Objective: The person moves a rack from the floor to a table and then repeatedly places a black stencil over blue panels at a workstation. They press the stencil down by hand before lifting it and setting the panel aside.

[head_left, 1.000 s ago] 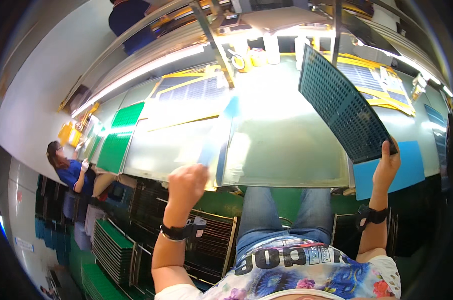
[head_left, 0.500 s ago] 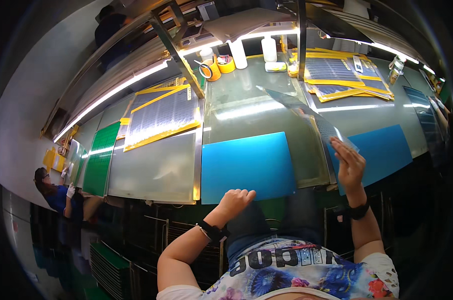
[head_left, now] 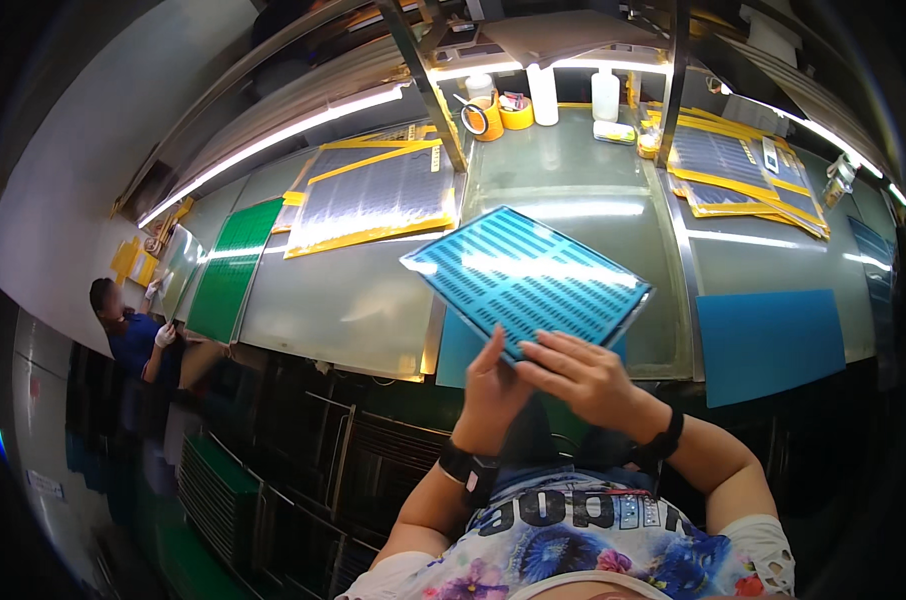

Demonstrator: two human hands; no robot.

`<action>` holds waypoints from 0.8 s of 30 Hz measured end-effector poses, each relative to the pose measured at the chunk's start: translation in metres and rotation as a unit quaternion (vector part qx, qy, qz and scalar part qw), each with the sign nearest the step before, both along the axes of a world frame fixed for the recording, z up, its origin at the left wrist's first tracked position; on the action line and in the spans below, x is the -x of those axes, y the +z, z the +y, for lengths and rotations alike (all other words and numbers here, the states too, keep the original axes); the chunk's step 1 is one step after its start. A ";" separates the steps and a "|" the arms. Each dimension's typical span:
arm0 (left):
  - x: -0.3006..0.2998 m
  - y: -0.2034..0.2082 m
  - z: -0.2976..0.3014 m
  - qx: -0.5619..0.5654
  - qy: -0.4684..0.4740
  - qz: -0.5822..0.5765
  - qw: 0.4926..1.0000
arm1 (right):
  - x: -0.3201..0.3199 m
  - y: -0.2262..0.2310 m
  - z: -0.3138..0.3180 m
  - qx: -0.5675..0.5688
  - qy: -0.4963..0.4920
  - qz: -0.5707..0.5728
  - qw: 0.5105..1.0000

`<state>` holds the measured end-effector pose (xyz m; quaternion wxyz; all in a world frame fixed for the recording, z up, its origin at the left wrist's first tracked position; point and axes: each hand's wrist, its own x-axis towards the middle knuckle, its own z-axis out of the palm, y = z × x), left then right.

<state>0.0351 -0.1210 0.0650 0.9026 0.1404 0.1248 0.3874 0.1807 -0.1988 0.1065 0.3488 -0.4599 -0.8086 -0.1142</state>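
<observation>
A glossy sheet (head_left: 533,275) with rows of dark stripes over bright blue is tilted in front of me, one corner toward me. My left hand (head_left: 491,398) is closed at that near corner, its thumb along the edge. My right hand (head_left: 595,388) grips the same sheet just to the right, fingers laid together over the near edge and pointing left; its thumb is hidden. Beneath the sheet, parts of a plain blue panel (head_left: 456,352) show at the table's front edge.
Another blue panel (head_left: 771,345) lies on the right. Yellow-edged films lie in piles at left (head_left: 373,195) and right (head_left: 748,170). White bottles (head_left: 543,95) and orange tape rolls (head_left: 516,112) stand at the back. A green panel (head_left: 235,265) and a gloved co-worker (head_left: 138,335) are far left.
My right hand has come left from the right-hand blue panel, where it held a clear patterned film. My left hand has joined it at the striped sheet. The view has shifted.
</observation>
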 end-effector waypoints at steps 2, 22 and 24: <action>0.030 -0.014 0.008 -0.086 0.116 0.111 0.983 | 0.023 -0.008 0.015 0.061 0.080 0.010 0.995; 0.186 -0.058 -0.005 0.082 0.313 -0.011 0.946 | 0.159 -0.066 0.101 0.236 0.437 -0.045 0.867; 0.188 -0.062 -0.002 0.086 0.316 -0.011 0.945 | 0.163 -0.060 0.103 0.254 0.422 -0.083 0.866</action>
